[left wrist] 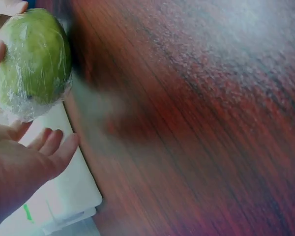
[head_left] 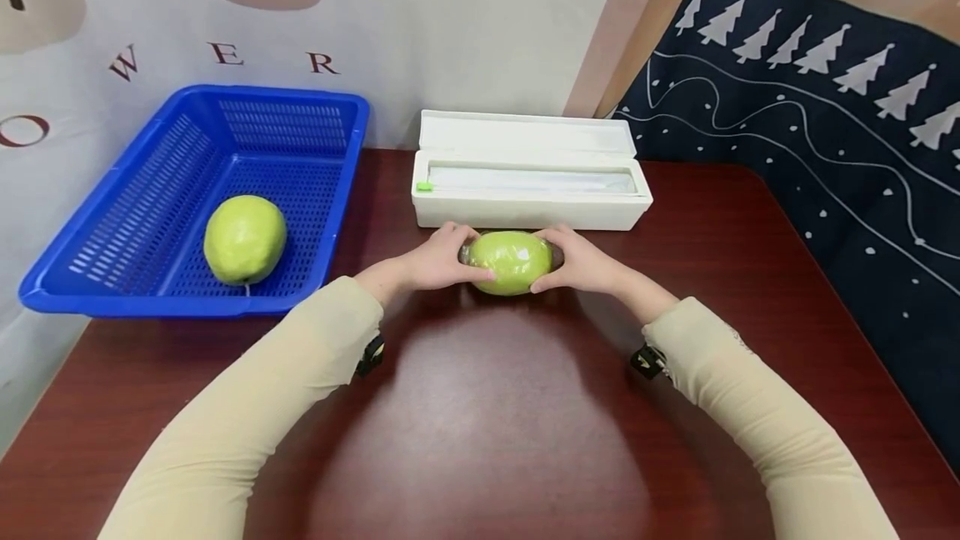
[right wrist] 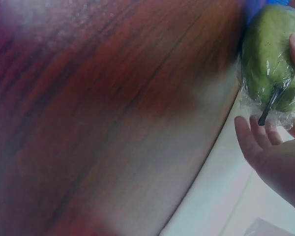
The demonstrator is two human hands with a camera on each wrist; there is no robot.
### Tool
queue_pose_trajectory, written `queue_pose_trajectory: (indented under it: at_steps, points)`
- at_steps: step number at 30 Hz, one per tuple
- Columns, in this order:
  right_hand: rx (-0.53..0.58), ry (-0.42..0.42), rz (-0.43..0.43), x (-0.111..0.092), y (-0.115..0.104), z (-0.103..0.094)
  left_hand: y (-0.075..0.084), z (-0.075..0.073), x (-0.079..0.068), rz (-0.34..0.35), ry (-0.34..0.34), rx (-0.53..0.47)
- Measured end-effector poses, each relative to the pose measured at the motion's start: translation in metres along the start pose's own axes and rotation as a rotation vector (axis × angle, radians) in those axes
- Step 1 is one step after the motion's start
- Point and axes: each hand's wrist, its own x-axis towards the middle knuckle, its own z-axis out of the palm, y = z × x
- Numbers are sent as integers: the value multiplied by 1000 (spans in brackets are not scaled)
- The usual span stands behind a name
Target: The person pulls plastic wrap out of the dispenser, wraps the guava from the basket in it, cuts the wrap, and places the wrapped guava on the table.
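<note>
A green pear (head_left: pixel 510 263) wrapped in clear plastic film lies on its side between both hands, in front of the white box. My left hand (head_left: pixel 441 260) holds its left end, thumb on the near side and fingers behind. At the other end my right hand (head_left: pixel 587 263) grips it the same way. In the left wrist view, crinkled film bunches at one end of the pear (left wrist: pixel 37 59). A dark stem shows through loose film on the pear (right wrist: pixel 268 54) in the right wrist view.
Just behind the hands stands a white cling film box (head_left: pixel 525 213), lid raised, with a green slider (head_left: pixel 424 187) on its left. To the left, a blue basket (head_left: pixel 347 182) holds another green pear (head_left: pixel 245 240). The dark red table (head_left: pixel 480 423) meets a cloth-covered wall.
</note>
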Motion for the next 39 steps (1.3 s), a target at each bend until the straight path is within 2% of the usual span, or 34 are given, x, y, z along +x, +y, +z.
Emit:
queue_pose_trajectory:
  at_steps: [3, 9, 15, 17, 20, 25, 27, 31, 34, 37, 39]
  points:
    - [66, -5, 51, 0, 2, -2, 2, -1, 2, -12, 4, -13]
    - [249, -25, 205, -5, 6, -5, 3, 1, 0, -82, -102, -116]
    - [419, -38, 267, -6, 8, -4, 1, 3, 2, -72, -161, -126]
    - [466, -34, 309, -6, 6, -3, 1, 3, 3, -91, -174, -133]
    - [463, 6, 391, -5, 2, 1, 1, 4, 3, -121, -169, -120]
    - [470, 116, 516, -7, -8, 9, 4, 1, 2, -170, -134, -74]
    - [542, 127, 540, -10, -11, 12, 5, 0, 2, -188, -145, -90]
    - [727, 62, 542, -17, -16, 20, 6, -2, 2, -222, -179, -107]
    - [846, 42, 513, -19, -20, 24, 6, -3, 3, -234, -155, -100]
    - [925, 88, 490, -19, -24, 27, 8, -1, 7, -245, -96, -189]
    - [952, 114, 484, -19, -26, 28, 9, 2, 10, -235, -100, -288]
